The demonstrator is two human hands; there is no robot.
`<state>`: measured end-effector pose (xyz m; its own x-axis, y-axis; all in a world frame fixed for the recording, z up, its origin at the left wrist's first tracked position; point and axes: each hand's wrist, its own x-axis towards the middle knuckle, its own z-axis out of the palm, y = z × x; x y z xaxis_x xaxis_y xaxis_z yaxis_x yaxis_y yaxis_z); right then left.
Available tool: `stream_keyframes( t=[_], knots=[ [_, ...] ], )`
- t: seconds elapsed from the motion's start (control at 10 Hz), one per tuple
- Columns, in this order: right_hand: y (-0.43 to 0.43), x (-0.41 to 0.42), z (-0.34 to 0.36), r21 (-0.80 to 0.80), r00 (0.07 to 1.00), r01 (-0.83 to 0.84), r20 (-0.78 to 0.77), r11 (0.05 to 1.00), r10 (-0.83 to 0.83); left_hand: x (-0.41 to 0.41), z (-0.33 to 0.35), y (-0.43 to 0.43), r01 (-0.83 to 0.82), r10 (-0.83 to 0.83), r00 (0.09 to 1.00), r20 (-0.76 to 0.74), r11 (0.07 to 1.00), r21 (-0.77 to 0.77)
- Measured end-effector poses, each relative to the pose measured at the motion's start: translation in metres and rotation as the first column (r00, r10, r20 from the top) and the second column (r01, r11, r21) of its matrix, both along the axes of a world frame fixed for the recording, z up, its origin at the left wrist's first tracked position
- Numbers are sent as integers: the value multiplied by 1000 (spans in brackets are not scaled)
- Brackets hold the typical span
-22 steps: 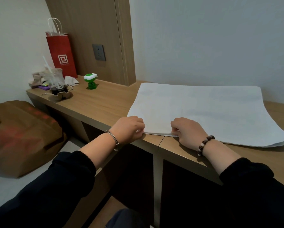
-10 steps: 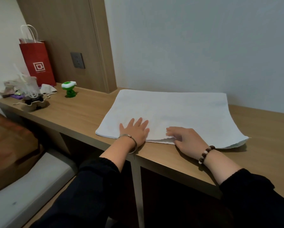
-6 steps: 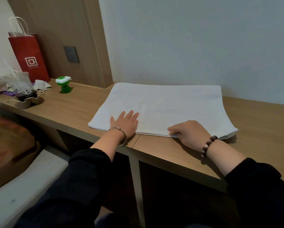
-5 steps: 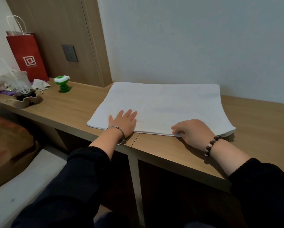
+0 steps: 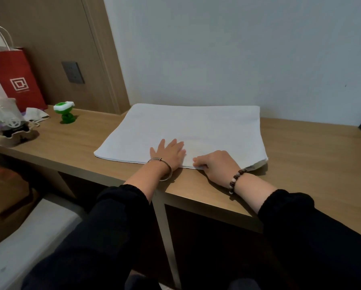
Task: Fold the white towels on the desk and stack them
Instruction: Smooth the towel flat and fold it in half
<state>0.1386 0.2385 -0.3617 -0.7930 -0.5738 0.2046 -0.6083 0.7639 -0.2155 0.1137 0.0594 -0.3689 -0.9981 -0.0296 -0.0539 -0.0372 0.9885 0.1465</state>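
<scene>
We find ourselves in what looks like a bedroom or hotel room — a long wooden desk [image 5: 300, 147] built against a plain wall [image 5: 217, 49], a wood panel [image 5: 50, 28] with a dark wall socket [image 5: 73, 72], a red paper gift bag [image 5: 16, 80], a green toy [image 5: 65, 113] and a grey cushion [image 5: 29, 233] below.

A wood-grain tabletop [image 5: 311, 160] abuts a plain pale wall [image 5: 217, 49], with a brown wood panel [image 5: 50, 28] carrying a dark socket [image 5: 73, 72] at the left, under dim, even light.

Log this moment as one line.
left hand flat on white towel | right hand pinches its near edge | towel lies flat on desk
</scene>
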Motion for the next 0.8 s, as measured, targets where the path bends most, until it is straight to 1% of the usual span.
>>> stream_keyframes(
  t=[0.1, 0.2, 0.3, 0.5, 0.6, 0.7, 0.8],
  knots=[
    [3, 1, 2, -13, 999, -15, 43, 1000, 16, -1, -5, 1, -26, 27, 999, 21, 998, -60],
    [11, 0, 8, 9, 998, -37, 51, 999, 36, -1, -7, 2, -32, 34, 999, 21, 996, -86],
    [27, -1, 10, 98, 999, -32, -18, 995, 34, 1, -8, 3, -39, 40, 999, 3, 995, -94],
    [60, -5, 16, 102, 994, 10, -113, 995, 2, 2, -8, 2, -27, 27, 1000, -3, 996, -89],
    [69, -7, 21, 86, 996, 54, -70, 995, -48, 3, -8, 3, -30, 30, 1000, 2, 996, -88],
    [77, -8, 21, 99, 995, 91, 35, 991, -95, 3, -6, 2, -31, 32, 999, 13, 996, -78],
    [90, -7, 19, 66, 985, 123, 111, 990, -130, 4, -4, 3, -27, 30, 999, 30, 996, -81]
  ],
)
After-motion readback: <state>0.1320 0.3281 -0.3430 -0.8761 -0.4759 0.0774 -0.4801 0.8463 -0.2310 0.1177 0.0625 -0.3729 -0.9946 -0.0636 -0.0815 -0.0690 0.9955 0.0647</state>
